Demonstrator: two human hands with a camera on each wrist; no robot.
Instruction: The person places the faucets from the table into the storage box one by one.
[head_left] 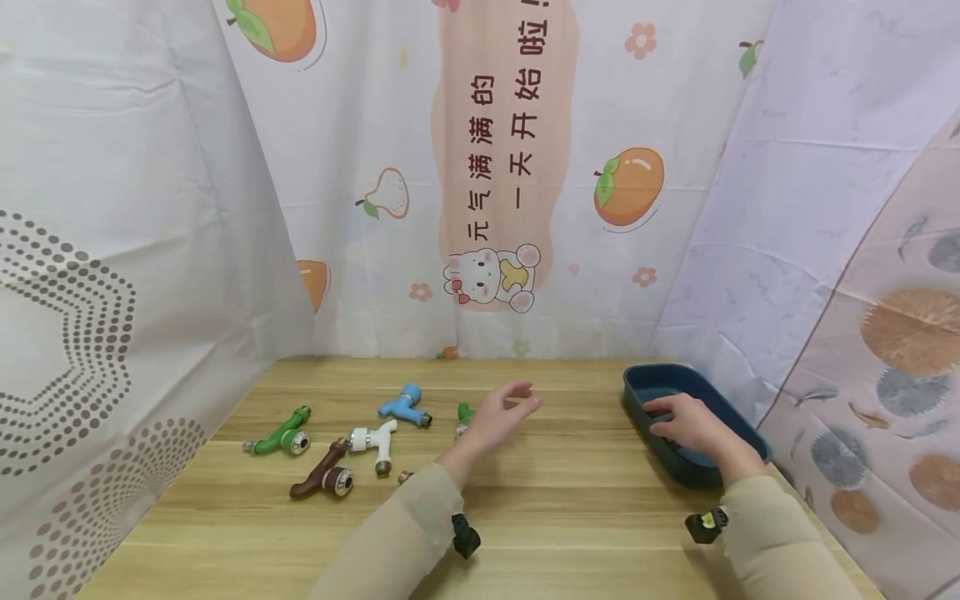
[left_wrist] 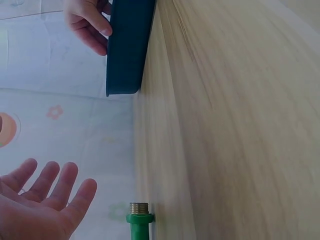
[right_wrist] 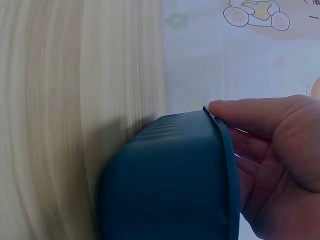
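Note:
My left hand (head_left: 491, 421) is raised over the table with nothing in it, its fingers loosely bent and spread. It partly covers a green faucet (head_left: 465, 412), whose brass threaded end shows in the left wrist view. My right hand (head_left: 693, 429) is at the left rim of a dark blue plastic basin (head_left: 731, 408), thumb tip right at the edge and the other fingers bent beside it. A small dark reddish-brown part (head_left: 672, 444) shows inside the basin below this hand; most of it is hidden.
Left on the wooden table (head_left: 555, 533) lie a green faucet (head_left: 281, 435), a dark brown one (head_left: 322, 475), a white one (head_left: 378, 442) and a blue one (head_left: 406, 406). A brass threaded end (head_left: 405, 477) peeks out by the left sleeve. Printed curtains enclose the back and sides.

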